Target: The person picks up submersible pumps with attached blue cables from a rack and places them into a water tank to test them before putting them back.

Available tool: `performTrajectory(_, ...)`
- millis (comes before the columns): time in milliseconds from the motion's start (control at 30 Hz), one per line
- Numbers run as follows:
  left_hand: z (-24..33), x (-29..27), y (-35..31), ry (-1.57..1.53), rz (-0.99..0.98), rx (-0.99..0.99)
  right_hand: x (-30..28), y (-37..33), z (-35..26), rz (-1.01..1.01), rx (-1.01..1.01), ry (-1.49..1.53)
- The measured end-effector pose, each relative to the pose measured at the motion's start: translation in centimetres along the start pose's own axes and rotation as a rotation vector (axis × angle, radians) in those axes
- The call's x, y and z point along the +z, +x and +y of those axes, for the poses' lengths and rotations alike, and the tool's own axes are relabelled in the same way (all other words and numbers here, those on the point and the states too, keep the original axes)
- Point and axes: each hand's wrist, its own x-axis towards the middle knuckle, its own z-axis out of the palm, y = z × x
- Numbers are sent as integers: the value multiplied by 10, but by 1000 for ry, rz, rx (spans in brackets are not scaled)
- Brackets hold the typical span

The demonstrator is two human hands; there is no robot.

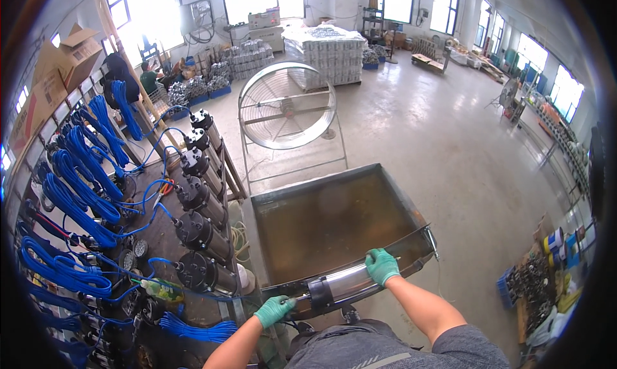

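Note:
A submersible pump [347, 283] with a shiny steel barrel and a black end collar lies on its side along the near edge of a water-filled metal tank [321, 177]. My right hand [383, 267], in a green glove, grips the barrel near its right end, fingers over the top. At the opposite end, my left hand [275, 310], gloved the same way, closes on the narrow end part beyond the black collar. That part is mostly hidden by the fingers. Brownish, murky water [334, 221] fills the tank.
Several steel pumps with black caps [200, 231] stand in a row left of the tank. Coiled blue cables [77, 189] hang beyond them. A large round fan [287, 107] stands behind the tank. Crates and parts [533, 289] sit at right. A person [149, 79] is far left.

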Motion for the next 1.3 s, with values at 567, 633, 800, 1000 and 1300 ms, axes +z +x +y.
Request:
performTrajectory(567,12,-11,10,613,-47,219,12,3,12,8,-62,19)
performTrajectory(633,19,7,5,860,193,223,4,1,8,-13,-53,27)
performTrajectory(800,-3,9,8,990,423,494,1,2,3,-35,-31,37)
performTrajectory(1000,14,-14,0,-207,-207,-202,-1,6,4,-44,-39,33)
performTrajectory(1300,-11,13,4,115,189,335,1,4,4,-35,-72,17)
